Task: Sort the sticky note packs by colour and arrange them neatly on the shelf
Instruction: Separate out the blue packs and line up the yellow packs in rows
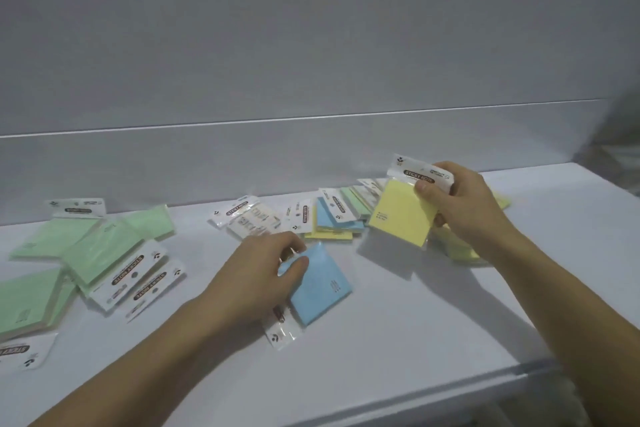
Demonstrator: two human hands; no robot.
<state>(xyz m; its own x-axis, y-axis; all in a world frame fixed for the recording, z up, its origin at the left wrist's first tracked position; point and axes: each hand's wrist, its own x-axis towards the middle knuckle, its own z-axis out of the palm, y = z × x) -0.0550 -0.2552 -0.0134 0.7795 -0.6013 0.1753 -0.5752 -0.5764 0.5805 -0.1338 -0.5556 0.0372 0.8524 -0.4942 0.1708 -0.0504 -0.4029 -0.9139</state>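
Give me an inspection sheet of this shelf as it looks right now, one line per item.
Surface: white shelf, packs spread along its back and left.
Job's things: green packs grouped at left, overlapping; mixed pile of blue, yellow and green packs at the back middle; blue pack lying on the shelf; yellow pack lifted off it.
Clutter: nothing seen.
Hands: left hand grips the blue pack; right hand holds the yellow pack near its header.
Cables: nothing seen.
Surroundings: plain grey wall behind the shelf.
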